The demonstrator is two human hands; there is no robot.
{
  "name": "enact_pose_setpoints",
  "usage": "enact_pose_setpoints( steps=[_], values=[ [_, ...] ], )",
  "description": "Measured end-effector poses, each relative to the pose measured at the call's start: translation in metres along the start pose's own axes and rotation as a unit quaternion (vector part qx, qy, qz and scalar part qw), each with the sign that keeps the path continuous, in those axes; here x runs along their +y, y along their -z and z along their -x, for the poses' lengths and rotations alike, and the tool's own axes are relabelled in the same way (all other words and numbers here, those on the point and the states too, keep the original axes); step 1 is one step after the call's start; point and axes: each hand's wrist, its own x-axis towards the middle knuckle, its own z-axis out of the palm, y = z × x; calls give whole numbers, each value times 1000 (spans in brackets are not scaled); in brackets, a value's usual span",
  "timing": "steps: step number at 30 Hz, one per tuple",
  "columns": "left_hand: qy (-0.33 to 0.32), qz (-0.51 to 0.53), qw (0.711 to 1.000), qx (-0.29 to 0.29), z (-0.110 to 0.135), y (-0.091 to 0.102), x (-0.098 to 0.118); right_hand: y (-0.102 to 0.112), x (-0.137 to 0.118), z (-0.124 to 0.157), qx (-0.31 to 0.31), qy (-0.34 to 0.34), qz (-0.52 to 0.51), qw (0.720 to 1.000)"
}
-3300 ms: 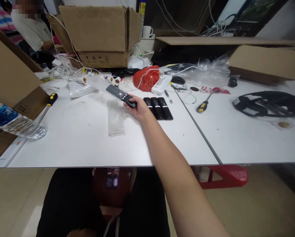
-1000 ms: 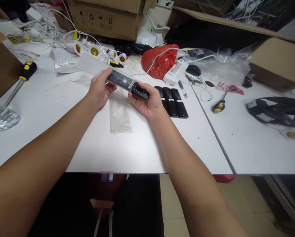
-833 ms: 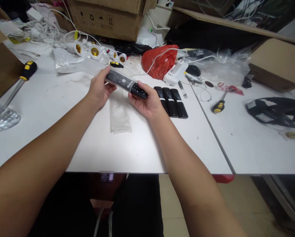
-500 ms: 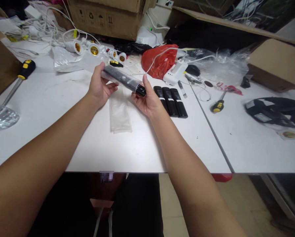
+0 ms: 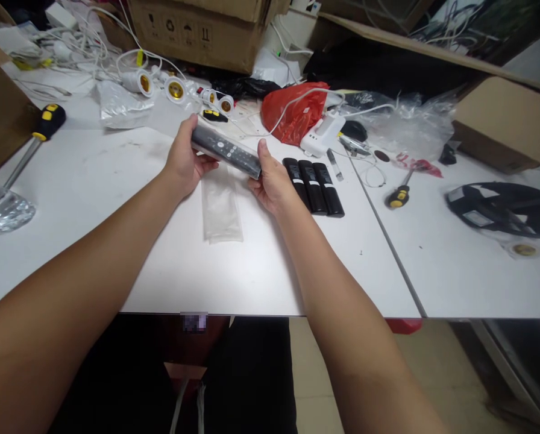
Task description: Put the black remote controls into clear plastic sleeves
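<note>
Between my two hands is a black remote control (image 5: 227,150) inside a clear plastic sleeve, its button side facing up. My left hand (image 5: 184,154) grips its far left end, thumb on top. At the near right end, my right hand (image 5: 272,178) is closed on it with the thumb along the edge. Below the remote, clear plastic sleeves (image 5: 222,211) lie flat on the white table (image 5: 179,265). Just right of my right hand, three black remotes (image 5: 314,187) lie side by side, face down.
Screwdrivers with yellow and black handles lie at left (image 5: 49,122) and right (image 5: 397,196). A red plastic bag (image 5: 295,111), a white power strip (image 5: 323,134) and lamp sockets (image 5: 175,90) line the back. Cardboard boxes (image 5: 197,33) stand behind. A black reel (image 5: 505,208) sits at right.
The wrapped remote has turned in my hands, so its buttons now show on top. My right thumb has shifted slightly at its end.
</note>
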Motion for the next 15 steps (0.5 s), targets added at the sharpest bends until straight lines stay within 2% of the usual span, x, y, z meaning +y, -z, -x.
enact_pose_setpoints(
  steps=[4, 9, 15],
  values=[
    [-19, 12, 1000, 10, -4, 3, -4, 1, 0, -1, 17, -6, 10, 1000],
    [-20, 23, 999, 12, -2, 1, -6, -1, 3, -1, -2, -14, 28, 1000],
    [-4, 27, 1000, -7, 8, -7, 3, -2, 2, -1, 56, 20, 26, 998]
  ],
)
